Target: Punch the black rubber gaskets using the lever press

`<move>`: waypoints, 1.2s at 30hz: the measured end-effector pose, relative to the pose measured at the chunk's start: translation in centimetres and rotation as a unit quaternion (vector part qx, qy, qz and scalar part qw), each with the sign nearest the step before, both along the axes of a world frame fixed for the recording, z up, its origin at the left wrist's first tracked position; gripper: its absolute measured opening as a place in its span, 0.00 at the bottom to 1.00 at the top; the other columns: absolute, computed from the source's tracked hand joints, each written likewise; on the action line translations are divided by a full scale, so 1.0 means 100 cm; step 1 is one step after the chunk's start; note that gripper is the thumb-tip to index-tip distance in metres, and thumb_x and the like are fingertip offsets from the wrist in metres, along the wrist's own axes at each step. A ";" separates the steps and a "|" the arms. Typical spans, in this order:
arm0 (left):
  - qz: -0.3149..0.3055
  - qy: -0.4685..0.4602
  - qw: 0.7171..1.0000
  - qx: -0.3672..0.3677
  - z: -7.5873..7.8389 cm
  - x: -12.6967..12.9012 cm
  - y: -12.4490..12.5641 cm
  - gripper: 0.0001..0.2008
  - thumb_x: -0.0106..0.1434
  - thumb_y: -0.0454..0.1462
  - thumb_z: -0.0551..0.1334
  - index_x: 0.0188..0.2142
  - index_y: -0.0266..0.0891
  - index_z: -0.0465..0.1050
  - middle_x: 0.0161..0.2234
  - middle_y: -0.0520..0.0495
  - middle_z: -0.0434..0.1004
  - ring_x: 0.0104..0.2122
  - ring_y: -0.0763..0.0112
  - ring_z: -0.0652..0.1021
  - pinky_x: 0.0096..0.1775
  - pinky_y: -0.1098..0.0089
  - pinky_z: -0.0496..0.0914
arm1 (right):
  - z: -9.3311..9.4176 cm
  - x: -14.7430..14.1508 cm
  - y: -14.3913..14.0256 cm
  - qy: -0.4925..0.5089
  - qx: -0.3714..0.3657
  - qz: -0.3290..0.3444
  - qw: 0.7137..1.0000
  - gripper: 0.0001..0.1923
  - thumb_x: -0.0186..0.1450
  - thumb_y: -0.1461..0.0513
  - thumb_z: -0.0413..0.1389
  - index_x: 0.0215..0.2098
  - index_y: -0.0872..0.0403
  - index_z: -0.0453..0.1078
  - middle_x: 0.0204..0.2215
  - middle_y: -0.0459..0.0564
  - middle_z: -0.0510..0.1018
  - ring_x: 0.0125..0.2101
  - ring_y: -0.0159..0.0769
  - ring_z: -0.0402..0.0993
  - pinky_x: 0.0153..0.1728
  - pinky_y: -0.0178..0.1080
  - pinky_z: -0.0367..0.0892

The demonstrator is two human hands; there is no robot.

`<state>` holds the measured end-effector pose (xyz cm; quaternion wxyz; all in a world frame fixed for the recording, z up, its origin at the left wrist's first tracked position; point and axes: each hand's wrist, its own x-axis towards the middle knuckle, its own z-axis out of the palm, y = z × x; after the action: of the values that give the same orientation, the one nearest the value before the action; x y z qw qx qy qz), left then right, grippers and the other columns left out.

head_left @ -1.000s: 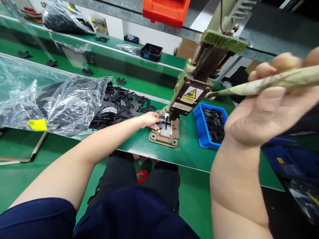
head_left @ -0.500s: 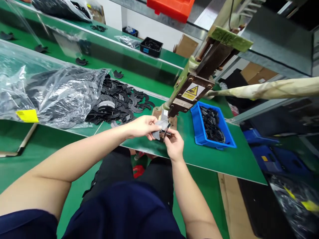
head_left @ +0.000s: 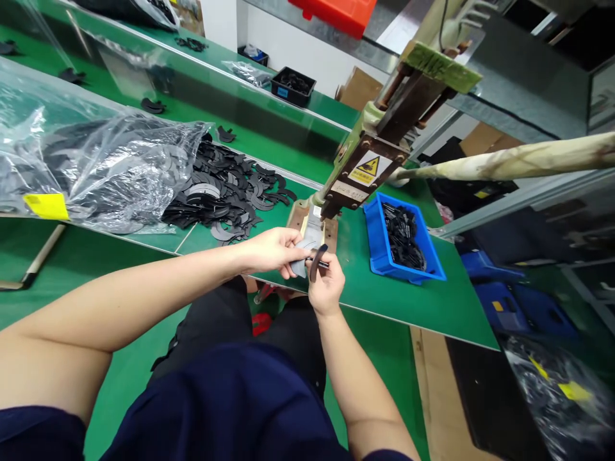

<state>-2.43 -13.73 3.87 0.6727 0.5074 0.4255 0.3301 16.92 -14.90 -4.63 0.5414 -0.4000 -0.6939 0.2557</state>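
In front of a hand press (head_left: 358,169), my left hand (head_left: 275,251) is closed on a flat grey curved plastic piece (head_left: 300,267). My right hand (head_left: 327,286) pinches a narrow black curved strip (head_left: 317,262) close beside the grey piece. Whether the two parts touch is hidden by the fingers. Both hands are just on the near side of the press base (head_left: 330,234), over the front edge of the green table (head_left: 375,298). To the left of my hands lies a loose heap of dark curved pieces (head_left: 230,192).
A clear plastic bag (head_left: 120,173) full of similar pieces lies left of the heap. On the right stands a blue bin (head_left: 372,246) holding black parts. Behind the table runs a green conveyor (head_left: 283,157), with a small black bin (head_left: 293,102) beyond. A wrapped press handle (head_left: 509,157) sticks out rightward.
Both hands have drawn slightly back from the press towards my body, and more of its base shows. The black strip is tilted more upright beside the grey piece. The view has shifted a little.
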 end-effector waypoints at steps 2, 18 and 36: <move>0.000 0.021 1.000 0.013 -0.001 -0.004 0.003 0.23 0.61 0.51 0.76 0.33 0.39 0.68 0.21 0.51 0.78 0.19 0.71 0.79 0.23 0.74 0.72 | 0.004 0.007 0.001 -0.020 0.006 0.011 1.000 0.08 0.72 0.56 0.59 0.47 0.50 0.73 0.41 0.50 0.82 0.39 0.36 0.81 0.42 0.42 0.79; 0.037 0.242 0.917 0.316 0.001 0.008 -0.012 0.20 0.69 0.47 0.64 0.24 0.42 0.64 0.29 0.51 0.67 0.31 0.68 0.69 0.35 0.68 0.64 | 0.021 0.030 -0.007 -0.102 0.095 0.036 0.990 0.06 0.71 0.59 0.59 0.46 0.49 0.75 0.40 0.52 0.83 0.41 0.40 0.81 0.45 0.46 0.78; 0.280 0.063 0.957 -0.036 -0.035 -0.038 0.136 0.19 0.67 0.45 0.73 0.30 0.38 0.69 0.21 0.52 0.71 0.19 0.78 0.72 0.22 0.79 0.66 | -0.015 0.090 0.014 -0.022 -0.008 -0.048 0.999 0.15 0.73 0.59 0.59 0.57 0.50 0.70 0.47 0.54 0.79 0.48 0.40 0.81 0.53 0.48 0.80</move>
<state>-6.23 -0.09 0.32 0.5432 0.3631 0.6034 0.4571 25.92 -13.50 -6.16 0.5346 -0.4430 -0.6832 0.2262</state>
